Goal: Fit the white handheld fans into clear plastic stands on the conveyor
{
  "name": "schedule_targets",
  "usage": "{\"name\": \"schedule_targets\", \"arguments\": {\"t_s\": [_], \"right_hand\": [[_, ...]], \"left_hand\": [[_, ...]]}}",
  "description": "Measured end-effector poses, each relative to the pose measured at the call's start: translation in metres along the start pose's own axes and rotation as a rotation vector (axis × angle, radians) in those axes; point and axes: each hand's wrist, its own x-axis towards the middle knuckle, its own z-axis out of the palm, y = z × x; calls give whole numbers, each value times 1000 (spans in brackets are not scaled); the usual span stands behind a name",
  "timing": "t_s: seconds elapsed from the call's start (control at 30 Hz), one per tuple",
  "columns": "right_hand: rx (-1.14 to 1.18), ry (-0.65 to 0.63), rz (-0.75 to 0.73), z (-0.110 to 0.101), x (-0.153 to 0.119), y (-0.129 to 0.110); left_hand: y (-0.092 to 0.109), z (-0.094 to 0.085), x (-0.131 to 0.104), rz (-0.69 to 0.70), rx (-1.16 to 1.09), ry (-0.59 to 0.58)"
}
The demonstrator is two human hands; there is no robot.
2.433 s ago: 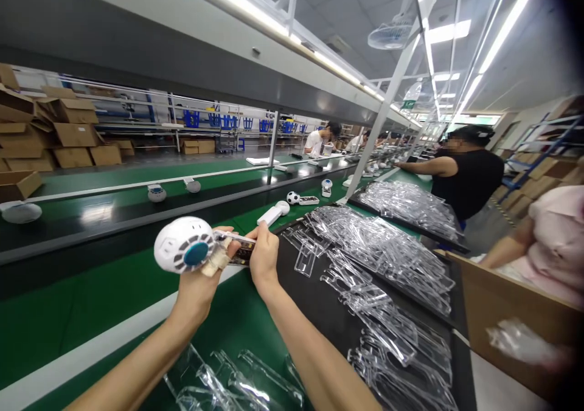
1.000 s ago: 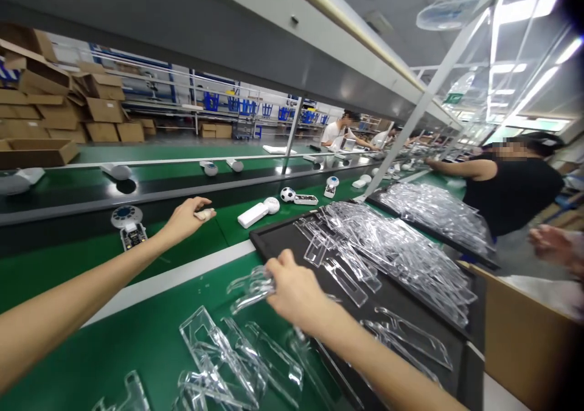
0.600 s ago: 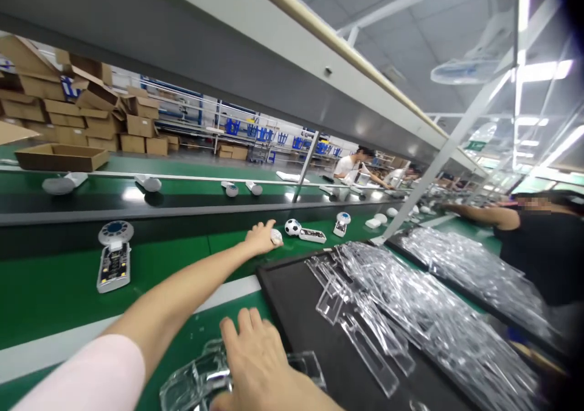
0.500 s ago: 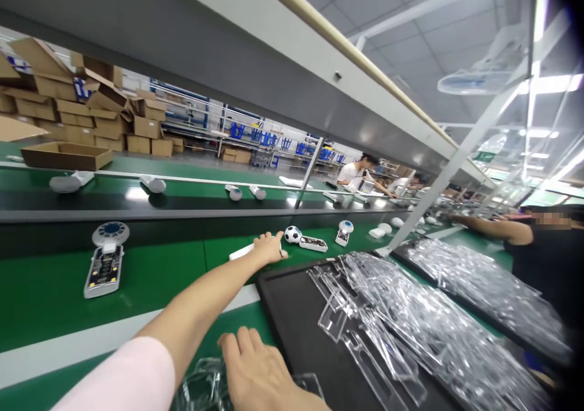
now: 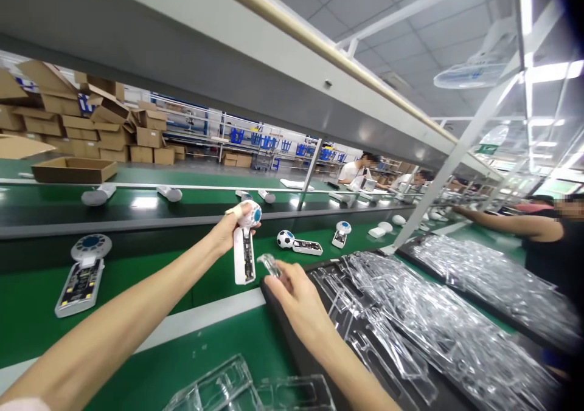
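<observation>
Far left, a white gadget with a round blue-centred head (image 5: 82,283) lies on the green belt (image 5: 27,332), circuit board showing, well apart from either hand. Next along, the left hand (image 5: 228,228) is clamped around the head end of a similar white handheld unit (image 5: 246,259), so the unit sits just right of that hand, handle hanging down with its board exposed. Some clear plastic pieces (image 5: 223,386) lie below on the green surface. A soccer-ball-headed unit (image 5: 303,246) rests just past the held one. Then there's the right hand (image 5: 298,289), thumb and fingers pinched on a small clear plastic part (image 5: 270,264), which pokes out left, near the held handle but apart from it. Right of that, a black tray (image 5: 289,326) carries a big heap of clear plastic frames (image 5: 420,307).
</observation>
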Motion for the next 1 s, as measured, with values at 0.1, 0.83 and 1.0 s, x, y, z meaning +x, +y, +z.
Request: {"name": "schedule_targets", "arguments": {"t_s": [0.1, 0.83, 1.0], "right_hand": [[-33, 113, -18, 23, 13, -17], [-19, 30, -123, 60, -21, -52], [-53, 124, -162, 57, -15, -50]], "left_hand": [[22, -8, -36, -47, -566, 33], [38, -39, -103, -83, -465, -4], [26, -34, -119, -152, -268, 31]]}}
